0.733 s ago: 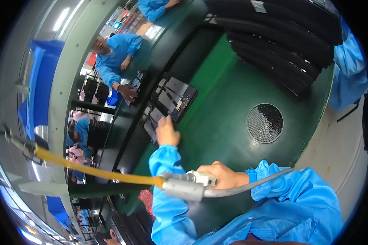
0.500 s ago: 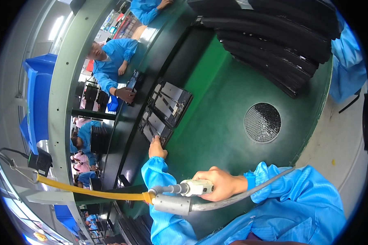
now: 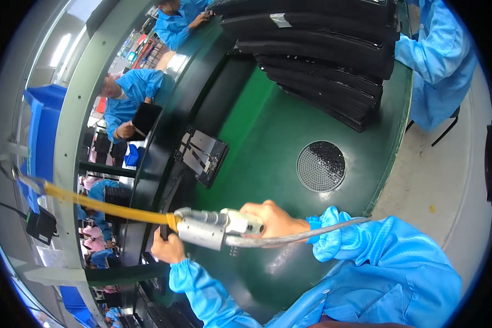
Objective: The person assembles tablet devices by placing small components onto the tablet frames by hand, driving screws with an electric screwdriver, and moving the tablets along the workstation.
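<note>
My right hand (image 3: 276, 221) is wrapped around a cream electric screwdriver (image 3: 240, 221) with a ribbed cable sleeve. Beside it, a grey metal cylinder (image 3: 201, 234) hangs on a yellow strap (image 3: 104, 206), and a grey cable (image 3: 290, 236) runs across my right wrist. My left hand (image 3: 168, 249) is closed, with thumb and fingers at a dark edge just left of the cylinder. What that edge belongs to is mostly hidden. Farther off, a flat opened device chassis (image 3: 202, 157) with a silver plate and black parts lies at the left border of the green mat.
A round dish (image 3: 321, 167) with small dark pieces sits on the green mat (image 3: 257, 147). Tall stacked black panels (image 3: 317, 49) stand at the far side. Co-workers in blue sit across the bench (image 3: 128, 98) and at right (image 3: 443, 60). A blue bin (image 3: 41, 136) hangs left.
My left hand has drawn back from the nearer of two chassis, which no longer shows beside the other. The screwdriver shifted left in view. The co-worker opposite now lifts a black panel.
</note>
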